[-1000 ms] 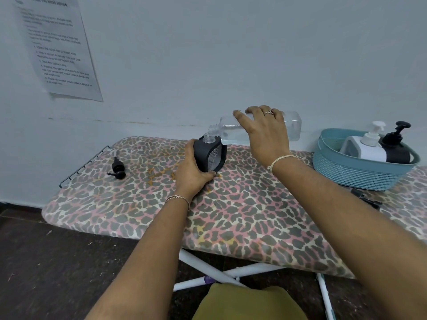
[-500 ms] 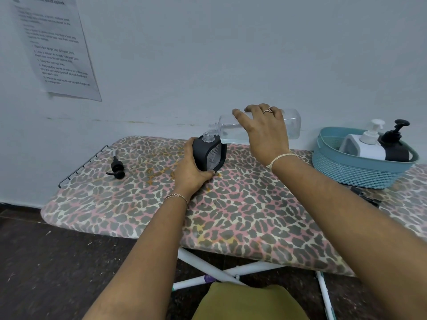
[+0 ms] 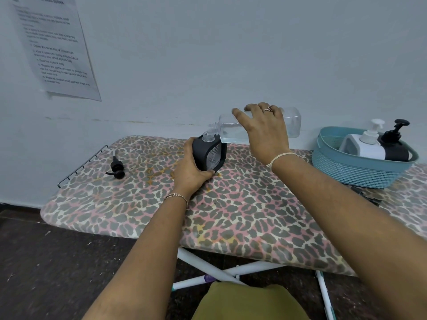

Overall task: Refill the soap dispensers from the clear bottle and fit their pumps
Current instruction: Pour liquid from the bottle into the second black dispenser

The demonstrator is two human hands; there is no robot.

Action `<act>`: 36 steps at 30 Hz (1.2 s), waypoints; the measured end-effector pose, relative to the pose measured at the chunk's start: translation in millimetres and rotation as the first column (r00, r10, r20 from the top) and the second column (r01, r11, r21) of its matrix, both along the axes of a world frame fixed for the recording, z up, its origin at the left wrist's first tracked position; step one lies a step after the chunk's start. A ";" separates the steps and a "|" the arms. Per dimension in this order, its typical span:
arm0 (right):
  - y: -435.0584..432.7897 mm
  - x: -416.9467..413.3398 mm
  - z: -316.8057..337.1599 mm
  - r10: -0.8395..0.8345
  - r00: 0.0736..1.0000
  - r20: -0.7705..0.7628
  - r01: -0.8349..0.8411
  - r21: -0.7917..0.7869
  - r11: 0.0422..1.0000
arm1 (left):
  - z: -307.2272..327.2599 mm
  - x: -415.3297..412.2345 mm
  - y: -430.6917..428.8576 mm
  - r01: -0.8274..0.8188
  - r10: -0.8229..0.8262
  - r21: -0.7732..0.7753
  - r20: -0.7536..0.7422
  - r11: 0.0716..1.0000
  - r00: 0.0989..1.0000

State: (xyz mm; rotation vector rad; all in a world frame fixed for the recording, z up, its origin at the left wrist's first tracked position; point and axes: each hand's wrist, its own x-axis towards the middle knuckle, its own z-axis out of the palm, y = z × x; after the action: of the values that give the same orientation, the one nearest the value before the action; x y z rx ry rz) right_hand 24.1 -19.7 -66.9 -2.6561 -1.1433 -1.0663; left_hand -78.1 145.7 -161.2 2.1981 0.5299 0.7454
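Note:
A black soap dispenser [image 3: 213,154] with a clear window stands upright on the leopard-print ironing board [image 3: 231,215], its neck uncapped. My left hand [image 3: 191,170] grips its left side. My right hand [image 3: 263,130] holds the clear bottle [image 3: 292,122] tipped almost flat, its threaded mouth right above the dispenser's neck. Clear liquid lies in the bottle's lower half. A loose black pump [image 3: 116,168] lies on the board's left end.
A teal basket [image 3: 355,172] at the right holds a white dispenser [image 3: 366,144] and a black dispenser [image 3: 396,144], both with pumps on. A wire rack [image 3: 80,167] edges the board's left end. The wall runs close behind, with a paper sheet [image 3: 55,47] on it.
The bottle's rear end has risen a little, tipping the mouth further toward the dispenser's neck. My left hand and the dispenser have stayed in place.

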 end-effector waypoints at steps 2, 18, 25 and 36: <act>0.1 0.3 -0.4 0.001 1.000 0.005 -0.001 0.003 1.000 | -0.3 0.0 0.3 0.001 -0.001 -0.001 0.005 1.000 1.000; 0.3 -0.1 0.2 -0.006 1.000 0.019 0.006 -0.009 1.000 | -1.0 0.2 1.3 -0.002 0.002 0.003 -0.004 1.000 1.000; 0.3 0.1 0.9 -0.004 1.000 0.014 0.004 -0.020 1.000 | -2.0 0.5 1.9 0.006 -0.006 0.004 0.008 1.000 1.000; 0.6 0.7 0.9 -0.001 1.000 0.012 0.001 -0.026 1.000 | -1.9 0.6 2.0 0.002 -0.002 0.011 0.002 1.000 1.000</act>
State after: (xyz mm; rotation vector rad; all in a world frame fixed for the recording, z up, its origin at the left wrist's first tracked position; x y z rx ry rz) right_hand 24.7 -19.1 -65.9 -2.6743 -1.1662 -1.0760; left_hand -77.5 147.7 -163.1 2.2076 0.5232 0.7510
